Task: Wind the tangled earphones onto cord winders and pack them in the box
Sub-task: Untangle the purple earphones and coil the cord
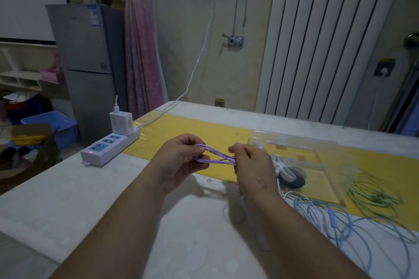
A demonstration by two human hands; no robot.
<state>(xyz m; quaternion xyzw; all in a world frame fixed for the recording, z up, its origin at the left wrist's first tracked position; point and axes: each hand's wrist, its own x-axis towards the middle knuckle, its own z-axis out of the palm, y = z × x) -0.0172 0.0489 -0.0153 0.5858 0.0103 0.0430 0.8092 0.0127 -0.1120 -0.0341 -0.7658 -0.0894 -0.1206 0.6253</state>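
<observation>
The fridge [86,52], far left beyond my fingers, carries stickers too blurred to read. On the tabletop [90,188] the clear box [294,142] lies right of my right hand [251,167], with the white cord winders [285,167] just beside that hand. My left hand [181,161] and right hand each pinch the looped purple earphones [217,158], stretched between them.

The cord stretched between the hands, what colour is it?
Purple, clearest in the head view.
</observation>
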